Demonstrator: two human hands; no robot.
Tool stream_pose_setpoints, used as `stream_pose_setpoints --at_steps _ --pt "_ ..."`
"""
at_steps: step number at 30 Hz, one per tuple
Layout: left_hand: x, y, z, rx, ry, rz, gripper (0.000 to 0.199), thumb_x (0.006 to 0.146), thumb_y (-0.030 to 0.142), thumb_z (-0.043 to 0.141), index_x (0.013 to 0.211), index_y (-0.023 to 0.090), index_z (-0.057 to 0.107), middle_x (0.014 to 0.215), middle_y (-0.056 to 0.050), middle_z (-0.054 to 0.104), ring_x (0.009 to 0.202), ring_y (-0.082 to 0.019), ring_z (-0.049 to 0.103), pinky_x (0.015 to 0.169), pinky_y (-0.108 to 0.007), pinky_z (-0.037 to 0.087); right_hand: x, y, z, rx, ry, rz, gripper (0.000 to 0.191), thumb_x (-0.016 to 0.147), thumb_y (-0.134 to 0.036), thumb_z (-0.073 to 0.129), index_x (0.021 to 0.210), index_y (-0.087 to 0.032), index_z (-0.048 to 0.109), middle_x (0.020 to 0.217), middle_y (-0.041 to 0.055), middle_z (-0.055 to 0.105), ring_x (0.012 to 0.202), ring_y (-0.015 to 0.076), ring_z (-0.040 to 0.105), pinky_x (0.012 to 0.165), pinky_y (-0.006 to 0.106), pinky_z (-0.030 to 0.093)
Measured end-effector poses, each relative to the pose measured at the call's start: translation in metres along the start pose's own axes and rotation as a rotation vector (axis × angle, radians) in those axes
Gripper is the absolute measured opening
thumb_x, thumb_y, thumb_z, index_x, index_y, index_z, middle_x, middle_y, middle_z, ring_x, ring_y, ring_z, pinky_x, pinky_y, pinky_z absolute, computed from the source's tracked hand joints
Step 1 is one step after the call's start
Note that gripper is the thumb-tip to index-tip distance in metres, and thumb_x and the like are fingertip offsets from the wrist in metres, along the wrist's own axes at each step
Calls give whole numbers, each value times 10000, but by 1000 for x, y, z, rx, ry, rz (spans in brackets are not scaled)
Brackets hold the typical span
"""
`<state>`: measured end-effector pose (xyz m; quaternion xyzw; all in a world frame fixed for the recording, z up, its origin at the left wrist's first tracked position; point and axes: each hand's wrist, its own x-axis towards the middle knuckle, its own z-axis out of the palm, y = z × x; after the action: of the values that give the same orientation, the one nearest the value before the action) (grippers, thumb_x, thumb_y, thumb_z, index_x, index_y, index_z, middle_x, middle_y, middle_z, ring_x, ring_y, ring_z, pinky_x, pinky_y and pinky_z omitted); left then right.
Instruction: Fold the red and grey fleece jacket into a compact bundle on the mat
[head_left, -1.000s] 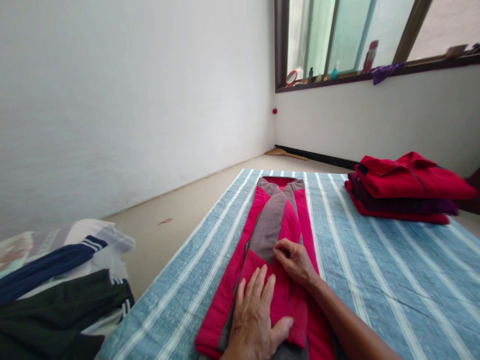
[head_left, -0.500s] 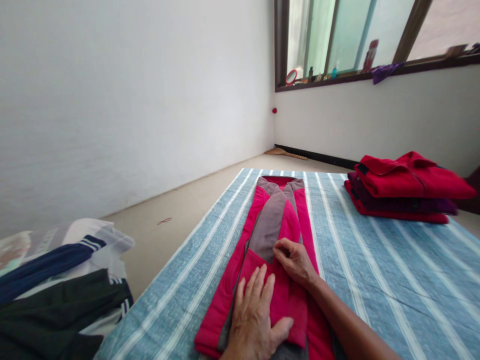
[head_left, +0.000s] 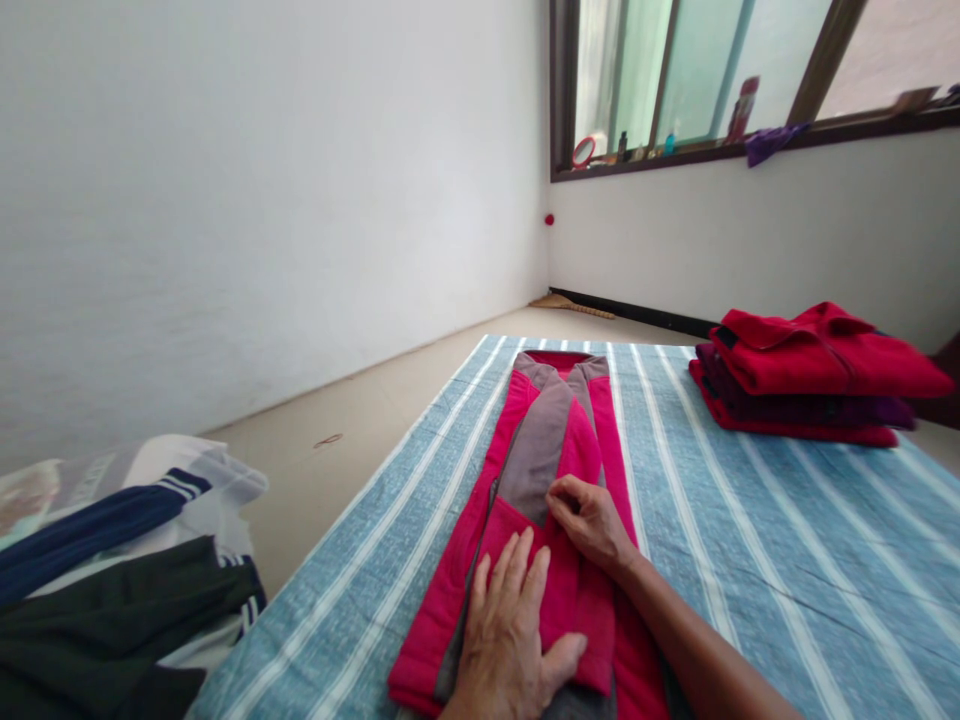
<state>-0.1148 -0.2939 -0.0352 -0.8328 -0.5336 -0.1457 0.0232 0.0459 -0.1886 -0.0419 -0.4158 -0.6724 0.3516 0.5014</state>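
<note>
A pink and grey jacket (head_left: 541,450) lies lengthwise on the striped cloth, its collar at the far end and its sleeves folded in over the front. My left hand (head_left: 514,630) rests flat on the pink folded sleeve, fingers stretched out and thumb apart. Just beyond it, my right hand (head_left: 589,520) is closed, thumb and fingertips pinched at the edge of the folded sleeve over the grey panel. The fingers hide the exact spot they grip.
Blue cloth with white stripes (head_left: 675,560) covers the surface. Folded red and purple clothes (head_left: 817,365) are stacked at the far right. Dark garments (head_left: 127,610) and a clear plastic bag (head_left: 232,465) lie at the left. Beyond are a white wall (head_left: 300,180) and a windowsill with small items.
</note>
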Motion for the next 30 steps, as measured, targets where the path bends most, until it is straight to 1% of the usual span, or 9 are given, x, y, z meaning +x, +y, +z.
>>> stream_pose_setpoints --at_steps 6,16,24,30 --pt "1 1 -3 0 -15 3 786 688 373 708 1400 179 435 1478 -146 404 1318 -337 433 1054 -582 373 0 2 0 -3 3 -1 149 846 -265 535 750 -168 597 621 -22 511 561 114 438 546 222 371" --pt "1 1 -2 12 15 8 782 685 373 710 1394 182 441 1474 -141 415 1313 -335 438 1052 -569 379 0 3 0 -1 -1 -1 161 851 -272 533 741 -170 589 612 -29 491 565 111 425 542 223 357" --pt "2 2 -8 14 -12 15 770 695 384 706 1389 174 445 1474 -148 412 1319 -333 432 1049 -576 382 -1 3 0 -7 0 6 159 851 -271 533 748 -168 595 607 -33 488 555 107 414 534 221 349" --pt "3 2 -6 8 -18 9 779 693 375 705 1397 174 437 1475 -148 411 1317 -336 433 1051 -580 375 0 1 0 -9 -4 9 158 848 -272 536 744 -168 592 610 -30 501 553 107 422 537 221 356"
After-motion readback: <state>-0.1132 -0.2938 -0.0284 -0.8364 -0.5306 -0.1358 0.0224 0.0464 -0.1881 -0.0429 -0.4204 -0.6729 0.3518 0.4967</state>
